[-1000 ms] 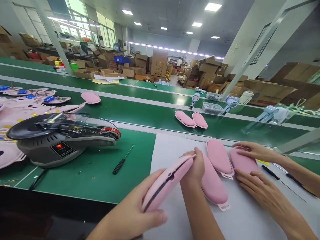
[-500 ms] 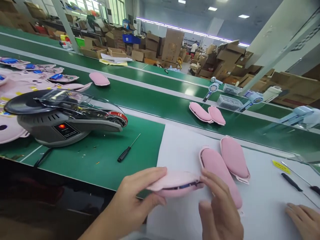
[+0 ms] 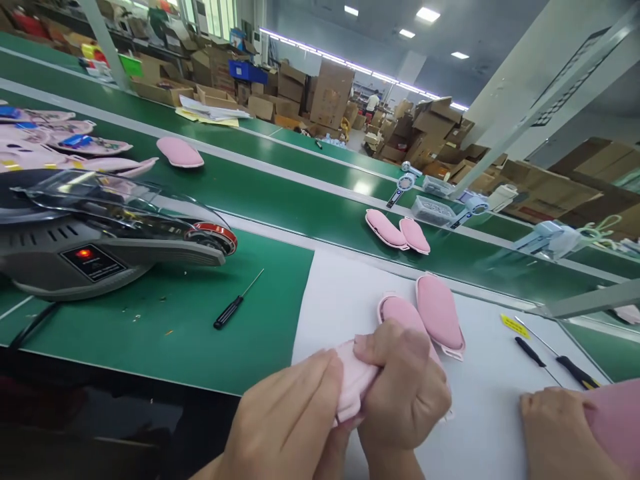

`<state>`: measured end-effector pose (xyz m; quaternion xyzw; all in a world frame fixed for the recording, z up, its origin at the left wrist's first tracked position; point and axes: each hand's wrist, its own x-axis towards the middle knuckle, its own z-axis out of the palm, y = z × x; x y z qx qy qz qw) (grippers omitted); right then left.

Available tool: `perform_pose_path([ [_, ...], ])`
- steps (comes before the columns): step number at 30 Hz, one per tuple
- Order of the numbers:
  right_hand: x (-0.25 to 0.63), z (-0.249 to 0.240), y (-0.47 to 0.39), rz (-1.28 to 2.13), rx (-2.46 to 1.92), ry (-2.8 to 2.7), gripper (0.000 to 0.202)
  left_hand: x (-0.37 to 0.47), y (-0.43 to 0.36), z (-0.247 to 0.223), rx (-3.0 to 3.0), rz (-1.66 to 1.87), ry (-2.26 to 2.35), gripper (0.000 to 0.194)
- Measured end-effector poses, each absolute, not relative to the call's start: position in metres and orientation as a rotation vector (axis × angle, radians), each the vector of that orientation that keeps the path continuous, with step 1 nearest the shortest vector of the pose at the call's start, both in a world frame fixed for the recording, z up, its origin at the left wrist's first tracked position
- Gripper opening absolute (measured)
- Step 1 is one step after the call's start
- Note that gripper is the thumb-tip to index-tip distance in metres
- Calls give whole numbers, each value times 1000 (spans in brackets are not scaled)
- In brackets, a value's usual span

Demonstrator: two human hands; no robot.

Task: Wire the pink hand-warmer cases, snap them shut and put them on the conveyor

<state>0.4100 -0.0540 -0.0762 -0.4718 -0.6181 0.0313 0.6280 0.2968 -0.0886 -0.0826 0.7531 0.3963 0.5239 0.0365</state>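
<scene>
Both my hands clasp one pink oval shell (image 3: 354,381) low in the view, over the white mat (image 3: 345,307). My left hand (image 3: 287,427) wraps its near end and my right hand (image 3: 400,393) covers its far end, so most of the shell is hidden. Just beyond my right hand lie two more pink shells (image 3: 430,313) side by side on the mat. At the bottom right another person's hand (image 3: 555,427) rests on a pink piece (image 3: 617,420).
A grey tape dispenser machine (image 3: 95,240) with a red light stands at the left. A black screwdriver (image 3: 233,307) lies on the green bench; more screwdrivers (image 3: 555,357) lie right. Pink shell pairs (image 3: 397,233) ride the green conveyor. Cardboard boxes fill the background.
My right hand has closed over the far end of the pink shell and both hands now squeeze it together. The other person's hands drew back to the bottom right with a pink piece.
</scene>
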Motion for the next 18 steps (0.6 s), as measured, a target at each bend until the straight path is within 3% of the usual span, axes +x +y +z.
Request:
perform_pose_path([
  [3,406,-67,-46,156,-1035,-1261,47,295,-80,-74,2237,1630,1225,36],
  [6,416,-66,-44,144,-1046,-1482,43,281,-64,-78,2077,1606,1077,32],
  [8,431,-76,-47,74,-1178,-1641,33,265,-54,-91,1875,1529,1028,28],
  [10,448,-95,-53,8,-1375,-1751,42,249,-47,-108,1612,1445,1069,22],
  [13,464,-125,-61,170,-1424,-1871,35,228,-45,-129,1413,1353,1193,23],
  [18,449,-135,-66,293,-1280,-1727,20,226,-53,-120,2013,1316,1548,29],
])
